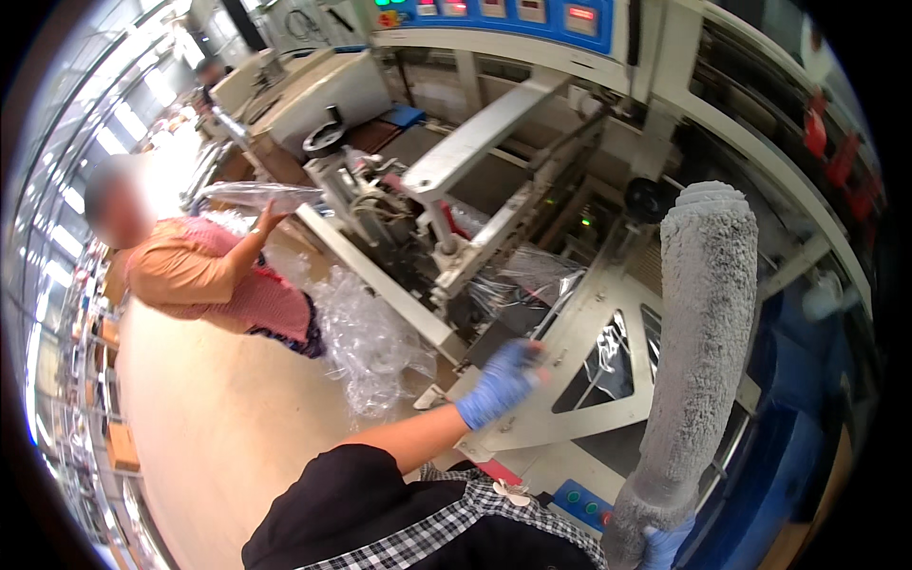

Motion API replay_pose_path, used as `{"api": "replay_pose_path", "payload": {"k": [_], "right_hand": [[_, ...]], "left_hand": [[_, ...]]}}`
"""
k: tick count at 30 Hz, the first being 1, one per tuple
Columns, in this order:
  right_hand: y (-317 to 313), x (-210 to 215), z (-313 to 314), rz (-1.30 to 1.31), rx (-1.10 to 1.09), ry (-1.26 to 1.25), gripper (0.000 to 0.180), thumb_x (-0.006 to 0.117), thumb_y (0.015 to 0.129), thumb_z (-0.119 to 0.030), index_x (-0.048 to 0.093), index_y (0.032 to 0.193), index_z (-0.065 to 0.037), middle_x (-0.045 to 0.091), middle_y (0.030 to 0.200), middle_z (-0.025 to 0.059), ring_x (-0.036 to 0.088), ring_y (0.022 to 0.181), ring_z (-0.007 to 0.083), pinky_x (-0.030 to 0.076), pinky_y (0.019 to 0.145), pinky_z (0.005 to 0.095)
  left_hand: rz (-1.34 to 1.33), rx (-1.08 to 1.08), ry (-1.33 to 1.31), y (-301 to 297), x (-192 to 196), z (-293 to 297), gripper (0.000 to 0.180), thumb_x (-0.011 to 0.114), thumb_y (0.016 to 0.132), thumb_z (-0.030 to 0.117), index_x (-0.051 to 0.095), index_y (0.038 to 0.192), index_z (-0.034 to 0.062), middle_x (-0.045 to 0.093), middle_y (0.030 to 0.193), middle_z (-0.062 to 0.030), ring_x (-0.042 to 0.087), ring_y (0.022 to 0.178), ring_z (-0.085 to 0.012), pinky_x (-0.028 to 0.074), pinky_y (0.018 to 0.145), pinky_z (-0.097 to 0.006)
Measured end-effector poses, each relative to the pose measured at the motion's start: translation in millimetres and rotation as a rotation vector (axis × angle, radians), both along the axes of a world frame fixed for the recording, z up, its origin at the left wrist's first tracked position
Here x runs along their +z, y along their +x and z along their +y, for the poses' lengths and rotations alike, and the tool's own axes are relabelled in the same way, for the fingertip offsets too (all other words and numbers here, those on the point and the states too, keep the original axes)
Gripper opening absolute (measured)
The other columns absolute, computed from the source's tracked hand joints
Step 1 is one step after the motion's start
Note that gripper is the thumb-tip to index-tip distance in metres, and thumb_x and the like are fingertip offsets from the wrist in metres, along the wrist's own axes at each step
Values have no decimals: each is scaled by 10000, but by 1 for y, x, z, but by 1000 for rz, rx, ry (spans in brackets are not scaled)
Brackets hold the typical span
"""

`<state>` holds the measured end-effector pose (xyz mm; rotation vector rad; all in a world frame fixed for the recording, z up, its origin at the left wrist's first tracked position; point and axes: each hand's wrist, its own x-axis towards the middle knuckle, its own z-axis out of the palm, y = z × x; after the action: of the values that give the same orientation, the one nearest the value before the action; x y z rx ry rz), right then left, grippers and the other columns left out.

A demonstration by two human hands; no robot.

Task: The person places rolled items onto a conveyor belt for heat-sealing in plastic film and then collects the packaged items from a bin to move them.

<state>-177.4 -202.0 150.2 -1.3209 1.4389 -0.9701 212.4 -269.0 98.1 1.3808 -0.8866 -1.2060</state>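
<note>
Long grey fluffy cylindrical roll point(705, 313) is held slightly tilted at near right, lower end gripped by the blue-gloved right hand point(668, 543) | blue-gloved left hand point(502, 382) is seen well apart, over a flat pale metal frame point(532, 432), fingers blurred, grip can't be told tbh | clear plastic film point(256, 195) is held by an orange-sleeved co-worker point(180, 266), far left

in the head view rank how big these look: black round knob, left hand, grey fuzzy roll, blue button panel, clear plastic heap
1. Grey fuzzy roll
2. Clear plastic heap
3. Left hand
4. Blue button panel and black round knob: too alike to rank
</note>
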Motion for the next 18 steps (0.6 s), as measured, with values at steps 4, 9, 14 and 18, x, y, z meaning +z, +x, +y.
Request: {"api": "replay_pose_path", "payload": {"k": [4,9,14,18], "right_hand": [[53,30,-6,-170,237,81,999,875,514,-388,430,1306,28,574,1194,139,571,1067,246,454,932,373],[107,89,-23,-524,494,214,987,874,514,-361,430,1303,29,578,1184,140,575,1056,252,460,926,377],[109,92,-55,-469,830,487,956,860,517,-283,418,1304,30,587,1154,146,583,1031,268,469,911,383],[97,77,-54,-472,878,364,899,822,583,-253,403,1329,22,569,1188,159,556,1090,259,438,951,383]], "left_hand": [[369,-644,-281,-60,40,19,986,771,730,434,222,1444,35,411,1392,-105,387,1279,-224,358,1038,-384],[581,-599,-120,-84,80,37,843,808,727,216,326,1386,7,492,1327,-103,438,1241,-218,337,1060,-368],[-477,-496,-117,-87,85,77,917,780,698,428,339,1369,-16,401,1346,-207,400,1261,-287,333,1061,-386],[-805,-634,-141,-23,121,89,866,754,702,440,394,1343,-20,417,1337,-217,426,1222,-351,357,1038,-394]]}}
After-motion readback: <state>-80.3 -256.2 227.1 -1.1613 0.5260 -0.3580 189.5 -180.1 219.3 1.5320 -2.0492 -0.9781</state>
